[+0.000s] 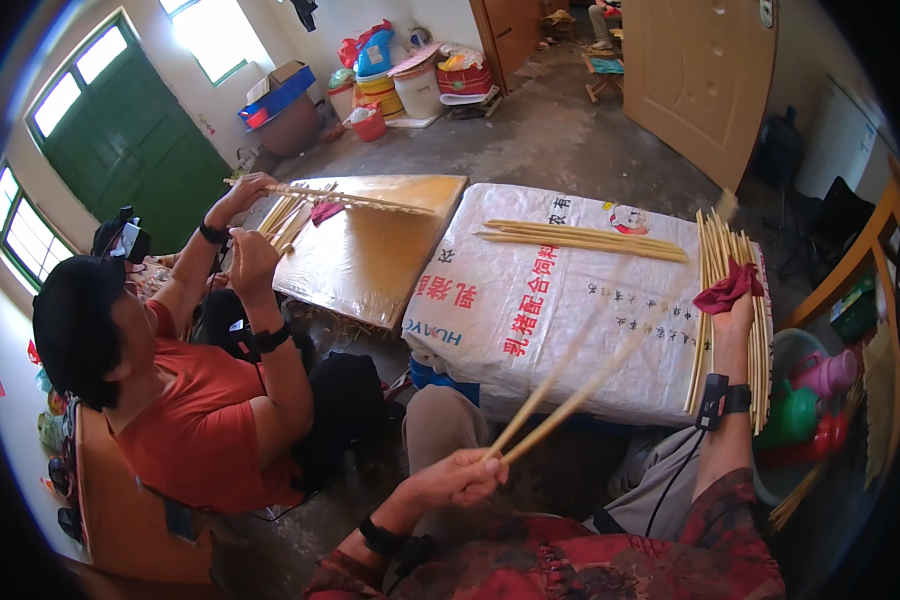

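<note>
In my left hand (457, 478), closed fingers pinch two long pale yellow sticks (562, 405) near their lower ends. The sticks slant up and away to the right, above my lap and the near edge of the table, their far ends blurred. At the table's right end, my right hand (734, 318) grips a dark red cloth (727, 287). Cloth and hand rest over a spread of similar sticks (712, 250) lying lengthwise away from me. Several more sticks (590, 240) lie crosswise farther back on the white printed sheet (470, 350) that covers the table.
On my left a co-worker in an orange shirt (200, 410) holds a stick over a wrapped board (370, 270) bearing more sticks. A wooden chair (860, 255) and a basin (770, 480) with coloured flasks stand at right. Tubs and buckets (420, 90) line the far wall.
</note>
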`<state>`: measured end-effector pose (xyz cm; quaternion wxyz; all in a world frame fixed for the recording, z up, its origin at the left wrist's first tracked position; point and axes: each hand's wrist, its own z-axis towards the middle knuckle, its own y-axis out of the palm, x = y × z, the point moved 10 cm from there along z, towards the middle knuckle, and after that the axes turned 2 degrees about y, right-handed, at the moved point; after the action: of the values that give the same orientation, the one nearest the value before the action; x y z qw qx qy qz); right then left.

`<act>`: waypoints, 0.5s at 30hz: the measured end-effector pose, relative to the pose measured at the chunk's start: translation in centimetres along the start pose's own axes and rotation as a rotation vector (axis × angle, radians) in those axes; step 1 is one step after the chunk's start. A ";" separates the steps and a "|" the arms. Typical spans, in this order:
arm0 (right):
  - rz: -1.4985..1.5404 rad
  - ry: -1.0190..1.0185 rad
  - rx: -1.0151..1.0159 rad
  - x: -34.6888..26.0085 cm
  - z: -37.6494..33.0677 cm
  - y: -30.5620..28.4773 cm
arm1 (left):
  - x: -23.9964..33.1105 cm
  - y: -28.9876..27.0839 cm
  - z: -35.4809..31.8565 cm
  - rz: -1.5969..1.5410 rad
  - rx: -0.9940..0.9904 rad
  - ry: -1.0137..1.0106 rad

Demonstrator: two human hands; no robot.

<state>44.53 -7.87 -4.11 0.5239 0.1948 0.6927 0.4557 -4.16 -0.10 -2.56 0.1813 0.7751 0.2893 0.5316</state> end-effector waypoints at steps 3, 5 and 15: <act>-0.117 0.256 -0.156 5.7 -4.3 5.5 | 2.7 -0.7 1.6 -0.019 0.165 0.146; -0.071 0.412 -0.253 9.9 -10.0 10.2 | 2.9 -2.2 4.2 -0.036 0.247 0.195; -0.229 0.692 -0.415 14.2 -16.6 14.6 | -0.5 2.9 10.7 0.319 0.065 0.049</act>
<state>21.21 3.12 0.94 0.3359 -0.1577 0.7386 0.5628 6.42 -2.39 -5.14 0.0622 0.8036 0.1839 0.5626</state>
